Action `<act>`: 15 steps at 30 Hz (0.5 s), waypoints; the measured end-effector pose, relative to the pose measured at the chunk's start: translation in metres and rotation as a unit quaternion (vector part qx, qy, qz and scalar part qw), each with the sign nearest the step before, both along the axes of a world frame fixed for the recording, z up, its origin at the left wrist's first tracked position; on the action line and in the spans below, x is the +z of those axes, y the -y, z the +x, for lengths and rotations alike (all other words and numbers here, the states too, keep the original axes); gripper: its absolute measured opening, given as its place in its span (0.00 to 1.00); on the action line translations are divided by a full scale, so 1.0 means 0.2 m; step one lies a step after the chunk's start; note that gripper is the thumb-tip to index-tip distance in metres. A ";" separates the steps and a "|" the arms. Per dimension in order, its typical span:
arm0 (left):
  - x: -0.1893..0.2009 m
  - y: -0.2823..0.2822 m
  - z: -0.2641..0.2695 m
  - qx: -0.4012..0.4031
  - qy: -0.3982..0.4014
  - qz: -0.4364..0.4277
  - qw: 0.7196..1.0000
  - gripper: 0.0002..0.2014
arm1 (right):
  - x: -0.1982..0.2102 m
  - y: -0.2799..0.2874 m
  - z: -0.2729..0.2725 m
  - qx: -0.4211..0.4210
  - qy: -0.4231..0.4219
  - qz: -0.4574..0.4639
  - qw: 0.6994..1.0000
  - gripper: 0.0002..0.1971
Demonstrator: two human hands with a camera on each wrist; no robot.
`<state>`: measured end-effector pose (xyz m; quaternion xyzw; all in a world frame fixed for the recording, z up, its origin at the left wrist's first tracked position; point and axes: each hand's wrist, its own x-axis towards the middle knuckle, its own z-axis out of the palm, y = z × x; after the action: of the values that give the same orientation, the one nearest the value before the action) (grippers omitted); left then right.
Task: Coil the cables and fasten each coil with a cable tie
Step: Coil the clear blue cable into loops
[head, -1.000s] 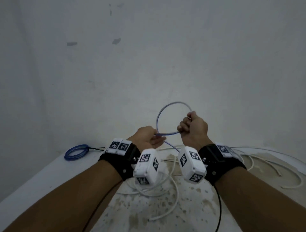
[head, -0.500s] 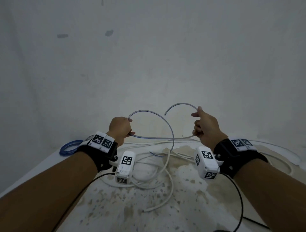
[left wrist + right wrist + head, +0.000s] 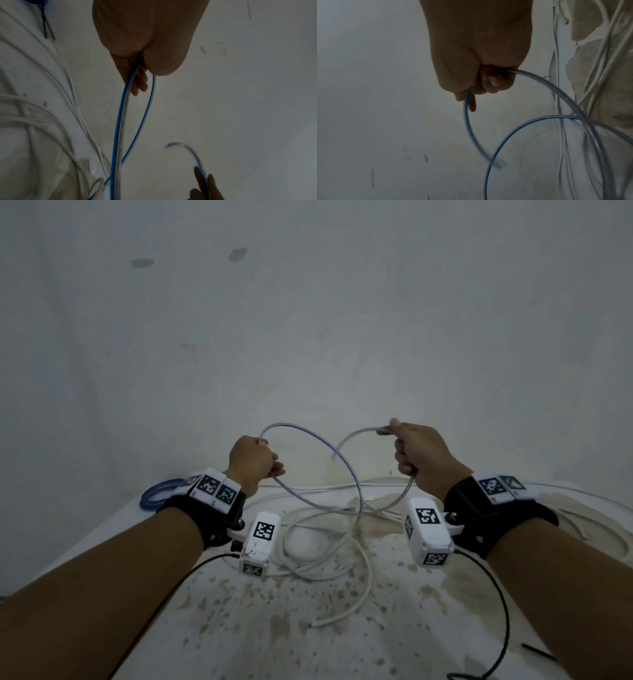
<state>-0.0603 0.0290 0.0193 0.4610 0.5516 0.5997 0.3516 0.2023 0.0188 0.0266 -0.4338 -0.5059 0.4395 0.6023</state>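
The cable (image 3: pixel 337 455) is a thin, clear, glossy tube with a blue stripe, bowed into one round loop in the air between the hands. The left hand (image 3: pixel 253 462) grips the loop; the right hand (image 3: pixel 419 453) clutches the curved free end. Below them, smooth white cables (image 3: pixel 329 546) sprawl on a stained, speckled table (image 3: pixel 308 628).

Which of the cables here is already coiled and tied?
The blue cable at the table's far left edge: a tight ring bound by a black tie. The clear blue-striped cable is held in both hands, and the white cables lie loose.
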 end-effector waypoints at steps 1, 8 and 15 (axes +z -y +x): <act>0.01 -0.01 0.01 -0.003 0.010 0.010 1.000 0.09 | -0.01 0.00 -0.01 -0.003 0.007 0.012 1.000 0.17; 0.50 -0.12 0.11 -0.014 0.095 0.147 0.984 0.08 | 0.08 -0.02 0.07 -0.069 -0.030 0.055 0.996 0.17; 0.58 -0.22 0.11 -0.008 0.192 0.114 0.975 0.19 | 0.08 -0.03 0.15 -0.123 -0.021 0.063 0.990 0.17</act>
<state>-0.0384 0.0734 0.1343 0.3788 0.3979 0.7332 0.4008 0.2325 0.0241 0.0417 -0.4447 -0.4628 0.3379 0.6884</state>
